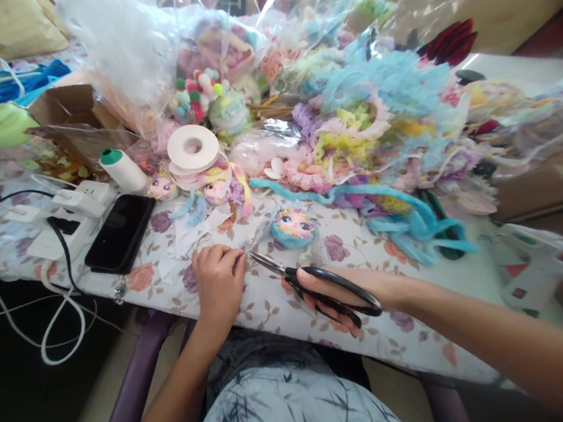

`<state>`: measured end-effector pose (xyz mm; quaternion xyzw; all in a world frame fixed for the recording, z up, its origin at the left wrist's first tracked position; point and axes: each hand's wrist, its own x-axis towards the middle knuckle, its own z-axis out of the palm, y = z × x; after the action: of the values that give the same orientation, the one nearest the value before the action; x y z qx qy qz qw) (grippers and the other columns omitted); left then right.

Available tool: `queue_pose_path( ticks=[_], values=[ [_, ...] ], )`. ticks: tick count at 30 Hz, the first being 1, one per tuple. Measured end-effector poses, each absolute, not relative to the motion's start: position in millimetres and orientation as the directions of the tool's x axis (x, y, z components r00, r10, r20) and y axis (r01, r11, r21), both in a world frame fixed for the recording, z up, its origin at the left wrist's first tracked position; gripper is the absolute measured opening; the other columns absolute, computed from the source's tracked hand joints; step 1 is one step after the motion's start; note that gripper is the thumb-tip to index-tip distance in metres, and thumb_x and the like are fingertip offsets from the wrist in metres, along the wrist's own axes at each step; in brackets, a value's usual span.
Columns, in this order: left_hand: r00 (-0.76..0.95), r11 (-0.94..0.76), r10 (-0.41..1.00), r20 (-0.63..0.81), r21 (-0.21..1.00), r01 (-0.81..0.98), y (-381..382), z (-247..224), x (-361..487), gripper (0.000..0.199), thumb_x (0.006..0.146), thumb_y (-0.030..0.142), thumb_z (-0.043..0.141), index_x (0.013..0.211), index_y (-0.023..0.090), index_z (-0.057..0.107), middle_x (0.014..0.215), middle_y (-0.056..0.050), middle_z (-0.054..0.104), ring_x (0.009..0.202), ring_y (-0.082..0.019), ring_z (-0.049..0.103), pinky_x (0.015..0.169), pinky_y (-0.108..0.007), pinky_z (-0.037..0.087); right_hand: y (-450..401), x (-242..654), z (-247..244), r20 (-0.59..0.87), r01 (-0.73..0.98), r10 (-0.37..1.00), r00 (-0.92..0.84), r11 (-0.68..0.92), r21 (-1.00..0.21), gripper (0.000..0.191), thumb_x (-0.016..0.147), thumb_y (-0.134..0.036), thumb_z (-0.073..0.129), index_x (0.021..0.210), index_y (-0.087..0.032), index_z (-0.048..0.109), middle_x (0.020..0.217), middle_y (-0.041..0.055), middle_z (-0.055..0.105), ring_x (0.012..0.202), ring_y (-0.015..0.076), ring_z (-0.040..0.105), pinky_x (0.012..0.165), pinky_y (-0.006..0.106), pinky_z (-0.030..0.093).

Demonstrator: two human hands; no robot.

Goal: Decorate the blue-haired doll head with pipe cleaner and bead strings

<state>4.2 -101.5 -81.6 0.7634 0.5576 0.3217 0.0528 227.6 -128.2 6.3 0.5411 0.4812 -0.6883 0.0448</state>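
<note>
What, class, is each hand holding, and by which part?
The right hand holds the scissors by their black handles. The left hand is curled near the blade tips; whether it pinches anything cannot be told.

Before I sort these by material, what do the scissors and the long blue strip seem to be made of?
Scissors: blades look like bare metal, probably steel, from their grey shine; the handles are glossy black, likely plastic, though coated metal is possible.
Long blue strip: soft and matte with fuzzy edges, perhaps felted wool or plush yarn; the fibre itself can't be told.

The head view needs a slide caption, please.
Right hand holds scissors, tips near left hand, below a doll face.
</note>
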Motion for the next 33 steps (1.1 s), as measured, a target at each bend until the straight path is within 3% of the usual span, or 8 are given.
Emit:
queue_pose_path(
  ticks=[11,19,28,33],
  values=[
    [0.152,-0.356,0.894,0.421,0.464,0.811,-102.9,-85.0,4.6,0.007,0.086,0.021,0.065,0.083,0.02,0.071,0.083,-0.004,0.067,0.083,-0.024,0.055,0.08,-0.039,0.038,-119.6,221.5,-4.7,-0.822,0.624,0.415,-0.39,-0.537,-0.567,0.07,0.078,-0.086,0.031,0.086,-0.019,0.05,0.05,-0.0061,0.046,0.034,0.0087,0.046,0.033,0.02,0.042],
    [0.174,-0.359,0.896,0.41,0.434,0.826,-102.3,-86.1,4.5,0.01,0.088,0.021,0.061,0.083,0.019,0.068,0.083,-0.005,0.065,0.083,-0.024,0.055,0.079,-0.038,0.038,-115.3,212.0,1.4,-0.769,0.632,0.512,-0.382,-0.462,-0.622,0.062,0.082,-0.078,0.042,0.079,-0.017,0.049,0.047,-0.0066,0.043,0.033,0.0062,0.041,0.03,0.015,0.035],
    [0.206,-0.374,0.893,0.4,0.405,0.835,-101.3,-86.3,5.5,0.015,0.09,0.02,0.056,0.081,0.019,0.068,0.081,-0.006,0.063,0.083,-0.024,0.054,0.078,-0.038,0.038,-115.8,207.2,-5.4,-0.771,0.686,0.542,-0.334,-0.421,-0.593,0.065,0.082,-0.076,0.045,0.051,-0.02,0.037,0.035,-0.0031,0.039,0.029,0.008,0.04,0.029,0.019,0.032],
    [0.197,-0.377,0.898,0.393,0.459,0.804,-100.2,-87.6,3.7,0.016,0.091,0.021,0.055,0.08,0.02,0.068,0.081,-0.005,0.063,0.084,-0.024,0.054,0.078,-0.037,0.039,-117.3,204.0,-1.3,-0.797,0.719,0.532,-0.284,-0.432,-0.545,0.065,0.082,-0.078,0.04,0.052,-0.021,0.037,0.033,-0.0026,0.038,0.028,0.009,0.039,0.029,0.02,0.032]
  ],
)
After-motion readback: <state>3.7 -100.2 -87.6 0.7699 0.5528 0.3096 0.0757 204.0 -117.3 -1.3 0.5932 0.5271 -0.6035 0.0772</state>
